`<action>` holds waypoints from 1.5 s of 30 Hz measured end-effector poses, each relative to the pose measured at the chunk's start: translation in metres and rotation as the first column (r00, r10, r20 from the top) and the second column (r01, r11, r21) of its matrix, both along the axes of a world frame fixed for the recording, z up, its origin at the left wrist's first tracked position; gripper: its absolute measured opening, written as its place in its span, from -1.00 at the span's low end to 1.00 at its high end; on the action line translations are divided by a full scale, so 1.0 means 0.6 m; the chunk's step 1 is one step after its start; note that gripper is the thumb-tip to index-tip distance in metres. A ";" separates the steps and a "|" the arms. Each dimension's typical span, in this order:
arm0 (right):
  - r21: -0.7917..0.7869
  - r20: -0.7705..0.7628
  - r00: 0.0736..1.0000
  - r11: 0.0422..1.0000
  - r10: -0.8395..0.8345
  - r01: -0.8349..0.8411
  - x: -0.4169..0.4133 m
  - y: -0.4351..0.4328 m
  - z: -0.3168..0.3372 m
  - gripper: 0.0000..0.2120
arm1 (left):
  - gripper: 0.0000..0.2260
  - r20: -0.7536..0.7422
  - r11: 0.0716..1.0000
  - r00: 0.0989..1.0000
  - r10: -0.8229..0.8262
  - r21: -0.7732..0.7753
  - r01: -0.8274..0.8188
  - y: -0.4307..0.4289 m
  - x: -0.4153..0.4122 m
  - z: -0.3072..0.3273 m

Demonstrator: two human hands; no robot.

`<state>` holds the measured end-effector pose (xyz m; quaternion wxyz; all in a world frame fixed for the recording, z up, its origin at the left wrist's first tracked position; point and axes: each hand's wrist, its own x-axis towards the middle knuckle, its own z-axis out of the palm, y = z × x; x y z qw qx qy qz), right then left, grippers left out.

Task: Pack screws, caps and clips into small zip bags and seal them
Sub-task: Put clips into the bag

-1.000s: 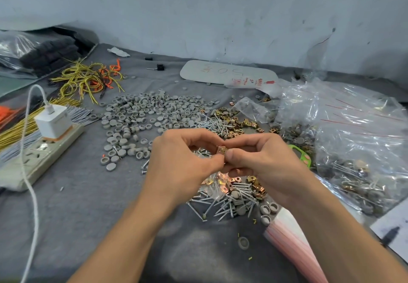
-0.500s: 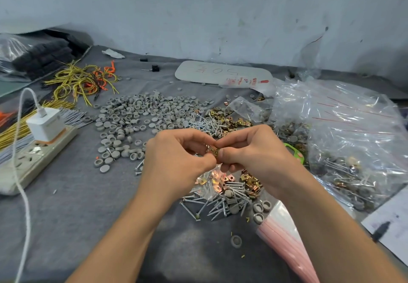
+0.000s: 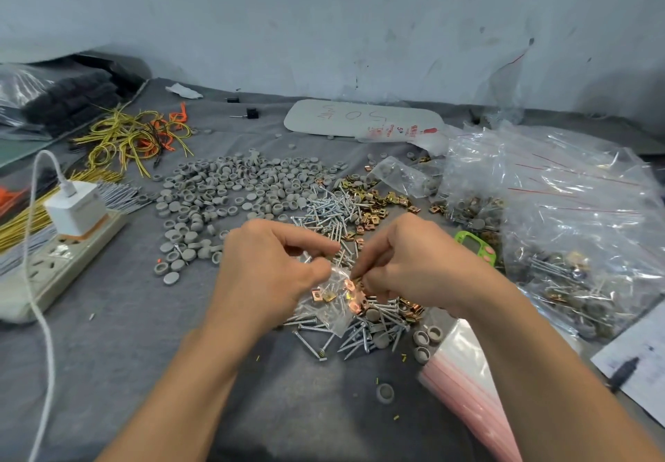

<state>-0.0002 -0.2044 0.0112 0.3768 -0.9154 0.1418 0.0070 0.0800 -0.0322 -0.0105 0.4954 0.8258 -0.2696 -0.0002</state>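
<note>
Far left on the grey counter (image 3: 108,335): power strip (image 3: 43,274) with white charger (image 3: 76,207), yellow wires (image 3: 133,137) behind. Then the grey caps (image 3: 234,188) pile, loose screws (image 3: 324,213), brass clips (image 3: 374,202). Center: left hand (image 3: 266,274) pinches the left edge of a small zip bag (image 3: 334,303), thumb against forefinger. The bag hangs just above a screw heap, with clips and screws inside. Right hand (image 3: 414,263), fingers curled, pinches at the bag's mouth; can't tell if it holds a clip. Right: pink-striped empty bags (image 3: 464,382), filled clear bags (image 3: 575,227).

power strip (image 3: 54,269), white charger (image 3: 76,209), yellow wires (image 3: 131,137)
</note>
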 end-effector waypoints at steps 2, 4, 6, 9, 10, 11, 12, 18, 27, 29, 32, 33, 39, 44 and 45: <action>0.220 0.065 0.994 0.973 -0.093 0.077 0.001 0.001 -0.002 -0.80 | -0.63 -0.056 0.997 0.998 0.001 -0.074 -0.005 0.008 0.012 0.000; 0.605 0.063 0.966 0.779 -0.249 0.162 0.006 0.001 -0.007 -0.79 | -0.63 -0.122 0.992 0.992 -0.013 -0.124 -0.002 0.012 0.020 -0.001; 0.858 -0.045 0.939 0.468 -0.340 0.211 0.009 0.001 -0.013 -0.78 | -0.65 -0.168 0.986 0.985 -0.035 -0.166 0.006 0.013 0.022 -0.005; 0.958 -0.137 0.917 0.186 -0.373 0.219 0.012 0.010 -0.020 -0.89 | -0.67 -0.185 0.983 0.982 -0.044 -0.183 0.009 0.011 0.023 -0.009; 0.960 -0.123 0.915 0.187 -0.384 0.208 0.014 0.013 -0.023 -0.93 | -0.66 -0.192 0.983 0.980 -0.045 -0.182 0.010 0.009 0.023 -0.009; 0.951 -0.097 0.916 0.236 -0.390 0.201 0.018 0.016 -0.026 -0.96 | -0.66 -0.202 0.983 0.978 -0.050 -0.181 0.013 0.006 0.022 -0.010; 0.924 -0.065 0.921 0.326 -0.385 0.201 0.020 0.019 -0.028 -0.95 | -0.66 -0.213 0.983 0.975 -0.058 -0.183 0.018 0.003 0.022 -0.011; 0.548 0.133 0.952 0.821 -0.277 0.162 0.022 0.035 -0.041 -0.86 | -0.67 -0.235 0.985 0.966 -0.110 -0.157 0.074 -0.009 0.013 -0.014; -0.013 0.075 0.943 0.946 -0.323 0.325 0.001 -0.026 -0.026 -0.81 | 0.06 -0.113 0.723 0.836 -0.538 0.447 0.526 0.028 0.023 0.003; -0.117 -0.030 0.964 0.958 -0.266 0.261 -0.001 -0.022 -0.027 -0.83 | 0.11 -0.070 0.653 0.851 -0.520 0.610 0.449 0.025 0.017 -0.008; -0.128 -0.097 0.982 0.980 -0.165 0.152 0.001 -0.004 -0.034 -0.79 | 0.09 0.015 0.622 0.853 -0.521 0.692 0.368 0.010 0.014 -0.020; -0.102 -0.097 0.985 0.986 -0.146 0.136 0.004 0.002 -0.038 -0.80 | 0.07 0.038 0.633 0.854 -0.518 0.689 0.353 0.004 0.014 -0.023; 0.183 0.103 0.980 0.972 -0.169 0.148 0.016 0.021 -0.039 -0.83 | -0.05 0.160 0.834 0.925 -0.343 0.506 0.222 -0.017 0.013 -0.030; 0.053 0.275 0.953 0.991 -0.131 0.121 0.028 0.047 -0.041 -0.90 | -0.08 0.097 0.916 0.960 -0.264 0.338 0.218 -0.012 0.022 -0.024; 0.028 0.270 0.958 0.995 -0.098 0.093 0.028 0.052 -0.041 -0.89 | -0.09 0.088 0.920 0.963 -0.256 0.327 0.214 -0.010 0.023 -0.023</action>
